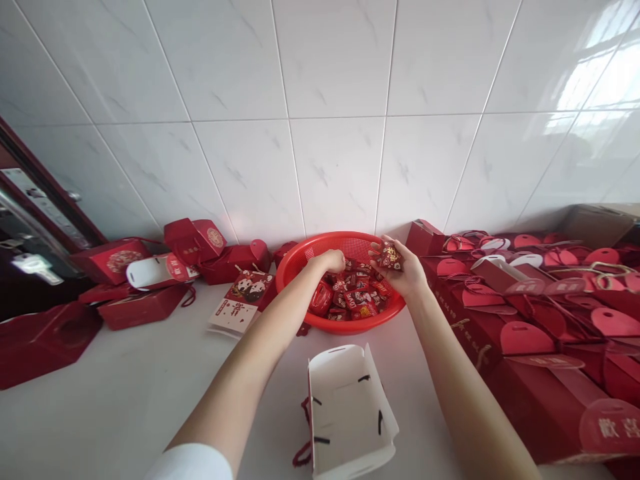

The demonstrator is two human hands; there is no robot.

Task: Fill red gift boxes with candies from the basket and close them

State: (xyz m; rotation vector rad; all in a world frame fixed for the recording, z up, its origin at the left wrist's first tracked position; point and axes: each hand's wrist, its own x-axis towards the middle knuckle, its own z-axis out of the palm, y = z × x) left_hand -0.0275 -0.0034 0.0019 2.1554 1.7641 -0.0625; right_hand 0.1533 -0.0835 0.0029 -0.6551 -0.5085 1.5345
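Over the back of a red plastic basket (295, 270), my left hand (331, 261) is closed with its fingertips turned away from view, so what it grips is hidden. Under it lie several red wrapped candies (361, 300). At the basket's right rim, my right hand (407, 267) is closed on a small dark red candy packet (389, 256) with gold characters, resting in its fingers. Between my forearms stands an open box (345, 407), white inside, with a red cord at its left side and small dark strips on the inner walls.
Many red gift boxes (545, 393) crowd the right side. More red boxes (143, 310) lie at the left, near a printed card (233, 315). A tiled wall (335, 173) rises behind the basket. Keys (37, 267) hang from a door lock at the far left.
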